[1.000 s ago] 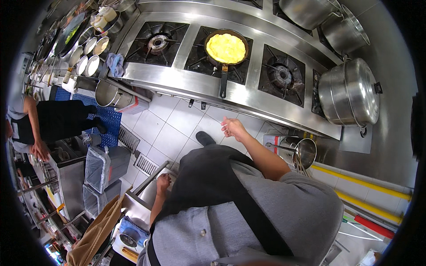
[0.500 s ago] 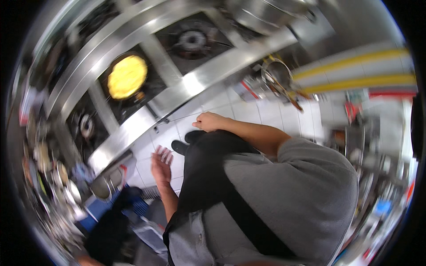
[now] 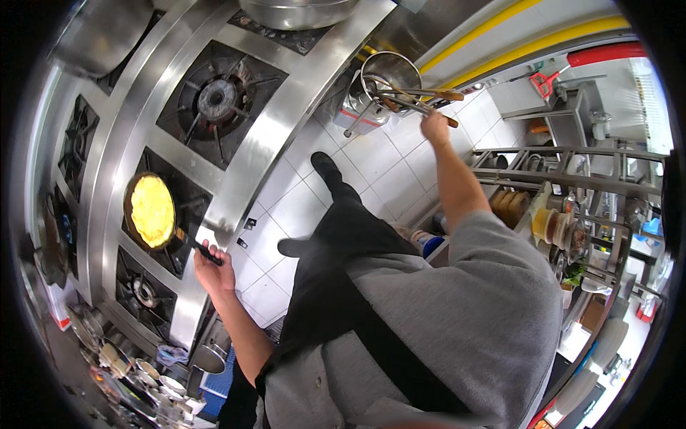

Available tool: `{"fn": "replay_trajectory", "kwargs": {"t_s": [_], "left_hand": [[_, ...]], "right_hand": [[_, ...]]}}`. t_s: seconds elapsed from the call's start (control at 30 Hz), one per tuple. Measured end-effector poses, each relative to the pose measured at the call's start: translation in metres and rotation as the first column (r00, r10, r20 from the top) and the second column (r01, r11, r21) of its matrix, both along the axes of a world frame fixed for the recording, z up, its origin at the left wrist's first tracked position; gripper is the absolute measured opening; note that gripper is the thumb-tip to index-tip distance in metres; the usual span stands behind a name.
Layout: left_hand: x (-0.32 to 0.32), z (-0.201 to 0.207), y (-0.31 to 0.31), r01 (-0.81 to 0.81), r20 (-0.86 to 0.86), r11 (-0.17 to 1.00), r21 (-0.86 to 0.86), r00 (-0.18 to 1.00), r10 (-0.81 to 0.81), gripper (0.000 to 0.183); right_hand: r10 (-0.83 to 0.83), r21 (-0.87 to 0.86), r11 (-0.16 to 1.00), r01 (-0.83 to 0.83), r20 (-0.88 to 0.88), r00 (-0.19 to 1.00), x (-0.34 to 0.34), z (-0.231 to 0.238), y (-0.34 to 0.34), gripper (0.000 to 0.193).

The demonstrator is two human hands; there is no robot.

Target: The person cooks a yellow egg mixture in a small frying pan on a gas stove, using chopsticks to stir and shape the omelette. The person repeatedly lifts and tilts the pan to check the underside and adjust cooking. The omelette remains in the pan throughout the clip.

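Note:
A frying pan (image 3: 128, 204) rests over a burner on the stove at the left, with a round, flat yellow omelette (image 3: 153, 212) in it. My left hand (image 3: 215, 270) is closed around the pan's black handle (image 3: 201, 249). Out to the right, my right hand (image 3: 435, 129) closes on a utensil with a wooden handle (image 3: 452, 122); its working end is hard to make out. That utensil leans in a tall metal pot (image 3: 391, 66) beside others with wooden handles (image 3: 449, 95).
The steel stove (image 3: 246, 136) fills the left side, with an unused burner (image 3: 216, 99) and large pots (image 3: 300, 13) farther back. White floor tiles (image 3: 371, 154) lie below me. Metal shelving (image 3: 557, 179) with containers stands at the right.
My left hand has moved forward and left and taken hold of the pan handle. My right hand has reached out right to the utensils in the pot. My view has turned.

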State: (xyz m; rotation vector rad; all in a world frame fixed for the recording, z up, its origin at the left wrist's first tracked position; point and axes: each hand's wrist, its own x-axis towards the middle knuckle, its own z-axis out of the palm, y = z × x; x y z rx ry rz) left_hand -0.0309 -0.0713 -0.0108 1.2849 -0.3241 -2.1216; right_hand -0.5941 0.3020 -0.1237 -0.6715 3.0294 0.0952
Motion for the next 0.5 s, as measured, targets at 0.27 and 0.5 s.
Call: {"fn": "replay_trajectory", "kwargs": {"t_s": [0.27, 0.5], "left_hand": [[-0.017, 0.005, 0.002, -0.082, 0.299, 0.993, -0.08, 0.949, 0.102, 0.028], [-0.018, 0.016, 0.001, -0.066, 0.556, 0.997, -0.029, 0.828, 0.071, 0.03]], "right_hand": [[-0.472, 0.362, 0.866, 0.345, 0.364, 0.803, -0.088, 0.006, -0.027, 0.038], [-0.211, 0.144, 0.974, 0.174, 0.303, 0.93, -0.105, -0.022, -0.048, 0.03]]}}
